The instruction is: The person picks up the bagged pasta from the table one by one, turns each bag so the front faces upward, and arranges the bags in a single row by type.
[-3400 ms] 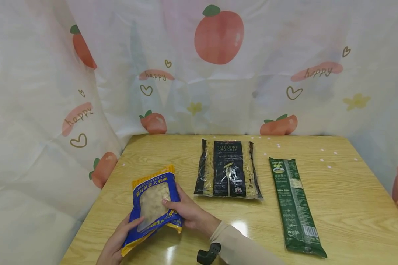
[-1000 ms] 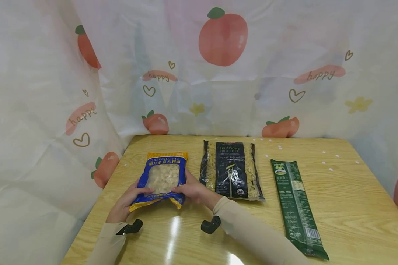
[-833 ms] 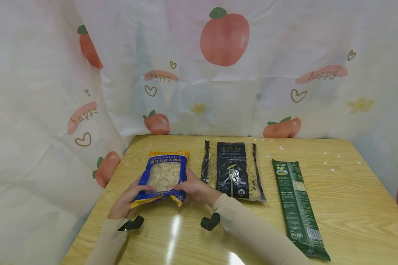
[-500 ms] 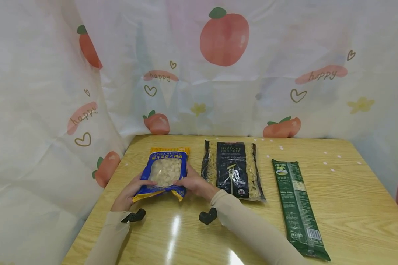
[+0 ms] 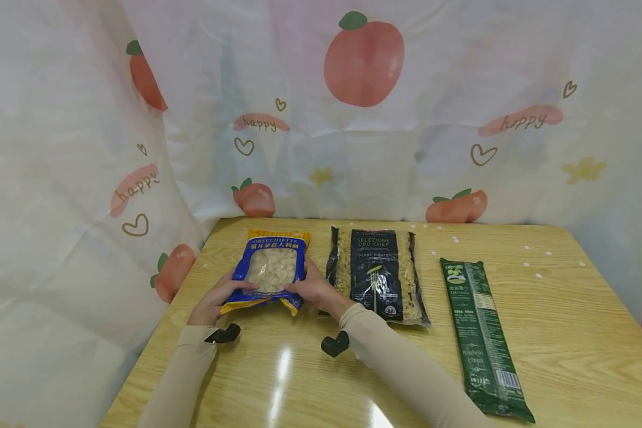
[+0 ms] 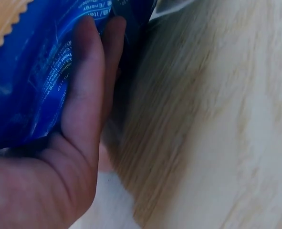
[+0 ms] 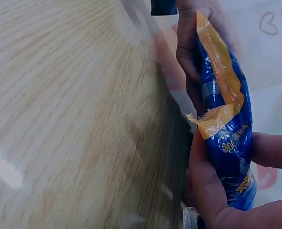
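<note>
The blue bag (image 5: 271, 270) has moved forward, left of the black bag (image 5: 375, 276), and is nearly level with it, so the two look almost lined up. The left hand (image 5: 217, 298) and right hand (image 5: 318, 291) both grip its near sides. Only the left wrist view shows small white print (image 6: 94, 6) on its back.

behind and beside the wooden table (image 5: 572, 345) i see white fruit-printed cloth (image 5: 385, 160). bright glare (image 5: 280, 380) lies on the table's near part.
</note>
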`<state>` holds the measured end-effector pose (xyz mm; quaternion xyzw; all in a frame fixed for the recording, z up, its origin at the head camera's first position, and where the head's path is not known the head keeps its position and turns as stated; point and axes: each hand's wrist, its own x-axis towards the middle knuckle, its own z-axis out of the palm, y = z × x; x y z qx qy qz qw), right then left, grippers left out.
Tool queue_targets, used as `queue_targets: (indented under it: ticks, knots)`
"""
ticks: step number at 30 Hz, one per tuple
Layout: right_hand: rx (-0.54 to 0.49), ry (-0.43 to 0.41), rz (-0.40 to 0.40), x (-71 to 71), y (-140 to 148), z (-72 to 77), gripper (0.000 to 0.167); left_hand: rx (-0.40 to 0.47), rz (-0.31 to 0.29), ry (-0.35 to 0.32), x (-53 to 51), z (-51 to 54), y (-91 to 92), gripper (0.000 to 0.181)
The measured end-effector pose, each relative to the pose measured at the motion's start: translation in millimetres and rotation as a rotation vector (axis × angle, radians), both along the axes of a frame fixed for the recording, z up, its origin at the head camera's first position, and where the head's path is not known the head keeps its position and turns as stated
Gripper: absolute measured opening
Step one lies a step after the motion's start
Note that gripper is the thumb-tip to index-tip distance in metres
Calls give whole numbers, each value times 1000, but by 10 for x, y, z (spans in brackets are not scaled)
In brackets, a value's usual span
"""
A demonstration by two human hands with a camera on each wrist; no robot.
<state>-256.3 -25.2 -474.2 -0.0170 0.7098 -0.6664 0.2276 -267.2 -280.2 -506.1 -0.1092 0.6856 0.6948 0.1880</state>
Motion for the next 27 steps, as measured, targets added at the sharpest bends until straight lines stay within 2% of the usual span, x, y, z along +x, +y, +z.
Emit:
queue_targets:
  ticks: [8,12,15,18,22,25,27]
  knots:
    - [75,55,-11,-13,-11,-30,94,-23,-26,29,-55,-25,-2,90]
    - [158,88,-6,11,-19,-11,96,-59,-14,20,-62,-38,1,94]
    - [246,109,7,32,-26,0,98,-101,-10,27,-57,-47,2,95]
    - [286,113,16,47,-33,1,98,-152,-9,41,-45,-54,-9,98]
    - [313,131,16,56,-47,-28,98,-266,-11,74,-15,-58,-31,102]
    - [344,170,13,52,-59,-63,100,-344,-30,129,20,-51,-31,102]
    - [353,192,6,49,-65,-79,100,-349,-47,170,45,-48,-21,101]
